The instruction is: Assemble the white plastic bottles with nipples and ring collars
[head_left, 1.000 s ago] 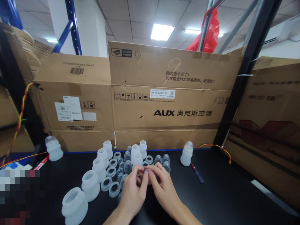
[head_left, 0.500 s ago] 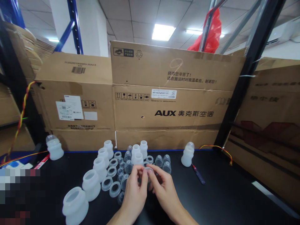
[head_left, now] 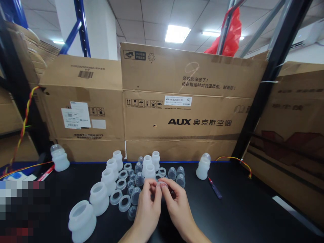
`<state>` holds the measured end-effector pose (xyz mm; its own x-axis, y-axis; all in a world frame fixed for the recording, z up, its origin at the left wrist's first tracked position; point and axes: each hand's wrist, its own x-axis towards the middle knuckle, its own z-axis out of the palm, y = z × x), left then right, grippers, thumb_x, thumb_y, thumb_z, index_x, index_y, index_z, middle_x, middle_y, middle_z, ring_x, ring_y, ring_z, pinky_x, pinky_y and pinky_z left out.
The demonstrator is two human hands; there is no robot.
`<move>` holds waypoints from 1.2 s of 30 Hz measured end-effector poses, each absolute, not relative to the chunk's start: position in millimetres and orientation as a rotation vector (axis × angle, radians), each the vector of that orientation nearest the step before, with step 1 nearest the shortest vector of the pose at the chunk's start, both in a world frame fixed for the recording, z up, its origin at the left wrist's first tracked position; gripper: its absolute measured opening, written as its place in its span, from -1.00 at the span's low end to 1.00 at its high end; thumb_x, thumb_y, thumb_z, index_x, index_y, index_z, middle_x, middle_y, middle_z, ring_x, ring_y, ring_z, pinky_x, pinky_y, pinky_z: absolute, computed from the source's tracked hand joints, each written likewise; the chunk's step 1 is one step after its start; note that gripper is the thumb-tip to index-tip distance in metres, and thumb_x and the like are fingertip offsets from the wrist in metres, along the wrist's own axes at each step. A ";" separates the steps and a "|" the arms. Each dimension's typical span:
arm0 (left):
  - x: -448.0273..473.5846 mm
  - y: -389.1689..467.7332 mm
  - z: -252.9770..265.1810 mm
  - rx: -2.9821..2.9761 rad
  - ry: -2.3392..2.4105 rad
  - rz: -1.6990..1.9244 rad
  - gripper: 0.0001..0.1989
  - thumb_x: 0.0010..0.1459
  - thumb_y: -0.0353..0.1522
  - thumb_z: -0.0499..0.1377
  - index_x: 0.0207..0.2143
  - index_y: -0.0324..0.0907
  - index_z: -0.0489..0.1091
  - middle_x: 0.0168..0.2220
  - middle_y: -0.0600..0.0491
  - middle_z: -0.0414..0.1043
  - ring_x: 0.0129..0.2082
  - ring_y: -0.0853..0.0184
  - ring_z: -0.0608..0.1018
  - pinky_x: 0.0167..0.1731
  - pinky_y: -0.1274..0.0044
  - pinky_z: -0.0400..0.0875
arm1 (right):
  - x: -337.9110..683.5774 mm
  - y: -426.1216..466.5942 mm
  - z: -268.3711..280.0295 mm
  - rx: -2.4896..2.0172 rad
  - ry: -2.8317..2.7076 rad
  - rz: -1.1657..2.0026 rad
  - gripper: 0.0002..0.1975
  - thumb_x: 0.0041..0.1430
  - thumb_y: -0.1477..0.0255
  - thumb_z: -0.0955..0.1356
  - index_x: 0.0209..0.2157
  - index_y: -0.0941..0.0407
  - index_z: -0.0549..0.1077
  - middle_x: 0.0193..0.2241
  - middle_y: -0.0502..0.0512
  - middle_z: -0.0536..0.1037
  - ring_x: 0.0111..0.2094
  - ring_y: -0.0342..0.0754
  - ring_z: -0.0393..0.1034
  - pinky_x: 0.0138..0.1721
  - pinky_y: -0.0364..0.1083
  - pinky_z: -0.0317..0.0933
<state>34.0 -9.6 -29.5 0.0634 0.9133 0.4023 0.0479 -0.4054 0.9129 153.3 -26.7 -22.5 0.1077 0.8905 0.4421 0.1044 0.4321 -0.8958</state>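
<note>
My left hand [head_left: 148, 206] and my right hand [head_left: 177, 202] meet at the middle of the black table. Thumbs and fingertips of both pinch a small translucent bottle part [head_left: 161, 182]; the fingers cover most of it, so its exact kind is unclear. To the left of my left hand lie translucent collar rings [head_left: 124, 203], with clear domed caps [head_left: 136, 195] beside them. Several milky open bottles [head_left: 99, 198] stand in a slanting row further left. Just beyond my fingers are more open bottles [head_left: 150, 171] and a few domed caps [head_left: 172, 173].
A capped bottle [head_left: 203, 167] stands at the back right next to a dark-handled screwdriver [head_left: 215, 189]. Another capped bottle [head_left: 60, 158] is at the back left near a red-and-white marker-like item [head_left: 47, 173]. Cardboard boxes [head_left: 184, 135] wall off the back, between dark posts.
Both hands stay together at the same spot, with fingertips shifted slightly around the small part, which shows less than before. The view has moved a little; the bottles and rings lie as they were.
</note>
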 end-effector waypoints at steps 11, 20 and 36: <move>32.6 -16.9 -23.4 1.368 0.902 1.398 -0.62 0.25 -0.04 0.24 -0.02 -0.05 0.38 -0.21 0.02 0.61 -0.48 0.27 0.64 -0.58 0.55 0.52 | 150.5 -33.2 -30.7 -0.993 -1.334 0.695 -0.63 0.42 0.14 0.32 0.08 0.09 0.44 -0.19 0.17 0.59 -0.28 0.01 0.52 -0.28 -0.09 0.45; 29.2 -13.0 -24.0 1.596 0.903 1.333 -0.73 0.34 -0.11 0.16 -0.32 -0.09 0.35 -0.39 0.05 0.55 -0.41 0.25 0.62 -0.36 0.50 0.54 | 159.1 -29.4 -24.8 -1.000 -1.438 0.646 -0.70 0.45 0.18 0.30 -0.02 0.07 0.55 -0.17 0.16 0.46 -0.19 0.04 0.48 -0.23 -0.08 0.46; 30.0 -12.8 -21.7 1.636 0.916 1.373 -0.70 0.33 -0.18 0.15 -0.44 -0.09 0.28 -0.54 0.16 0.37 -0.51 0.34 0.45 -0.44 0.58 0.37 | 157.1 -27.2 -27.7 -0.932 -1.331 0.777 -0.71 0.37 0.17 0.38 -0.11 0.08 0.58 -0.26 0.09 0.40 -0.33 -0.04 0.41 -0.38 -0.12 0.39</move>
<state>30.0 -12.8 -21.7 0.1507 0.8982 0.4130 0.0364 -0.4226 0.9056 157.1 -27.2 -27.7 0.1004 0.8896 0.4456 0.0497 0.4428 -0.8952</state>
